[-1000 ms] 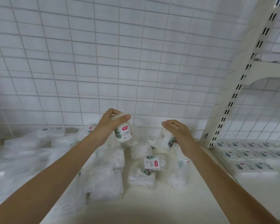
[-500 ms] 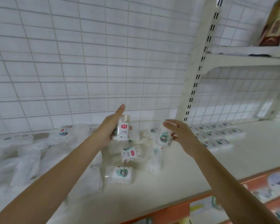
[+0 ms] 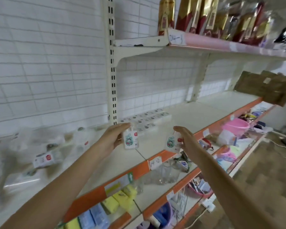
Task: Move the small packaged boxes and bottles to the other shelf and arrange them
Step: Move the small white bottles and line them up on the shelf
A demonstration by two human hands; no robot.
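Your L hand (image 3: pixel 111 139) grips a small clear bottle (image 3: pixel 130 140), thumb side toward the cam, fingers wrapped round its back; bottle upright, cartoon label facing you, red mark at its top right; it hangs above the cream shelf (image 3: pixel 185 116), not touching the surface. Your R hand (image 3: pixel 184 138) holds a second bottle (image 3: pixel 172 141) w/ same label; fingers reach over its top, thumb pinches the label side; bottle tilted a bit, base toward the orange shelf edge (image 3: pixel 139 169). The two bottles sit near each other, apart, w/ a gap between; both in mid-air.

Just beyond the L-hand bottle, further back on the shelf: rows of small white boxes (image 3: pixel 147 119), packed touching, next to the slotted upright post (image 3: pixel 112 63). Left of your L forearm, on the neighbouring bay: loose pile of plastic-wrapped packs (image 3: pixel 45 146), blurred; one labelled pack (image 3: pixel 44 160) lies on its side. Right of your R hand, shelf surface runs on to a brown cardboard box (image 3: pixel 267 86) at the far end. Above both hands: pink-edged upper shelf (image 3: pixel 221 45) w/ red-gold packages (image 3: pixel 205 15). Below your wrists: lower shelves w/ yellow sponges (image 3: pixel 120 200), clear glassware (image 3: pixel 162 176), a pink basin (image 3: pixel 236 128); details there too blurred to tell more.
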